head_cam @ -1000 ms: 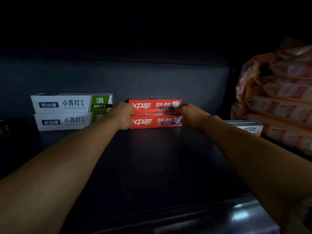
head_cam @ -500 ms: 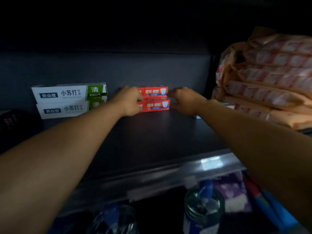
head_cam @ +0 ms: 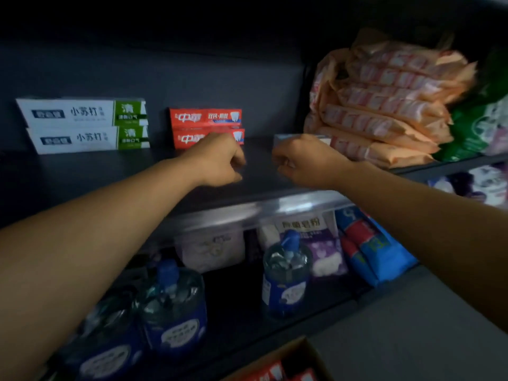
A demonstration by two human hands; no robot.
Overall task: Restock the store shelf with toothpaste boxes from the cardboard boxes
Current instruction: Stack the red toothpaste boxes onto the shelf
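At the near bottom edge, the corner of a cardboard box point(head_cam: 286, 361) shows red toothpaste boxes inside it. Beyond it, on the lower shelf, stand blue-labelled water bottles point(head_cam: 286, 273), with purple and blue packets point(head_cam: 376, 257) to their right.

Above, both bare forearms reach over the front lip of the dark upper shelf point(head_cam: 154, 171). The left hand point(head_cam: 220, 160) hangs over the shelf with its fingers loosely curled and holding nothing; it overlaps the lower red box in view, though contact cannot be told. The right hand point(head_cam: 302, 160) is just beside it, fingers likewise loosely curled and empty, partly covering a pale small box point(head_cam: 286, 138) behind it.

Farther back, two red toothpaste boxes point(head_cam: 206, 125) lie stacked flat against the rear wall, long axes running left to right, printed faces toward the viewer, the tooth emblem at the right end. To their left, slightly apart, two white-and-green toothpaste boxes point(head_cam: 82, 125) are stacked the same way, green ends pointing right. At far right sits a pile of orange-pink packets point(head_cam: 384, 105), with green packaging point(head_cam: 472, 127) beyond.
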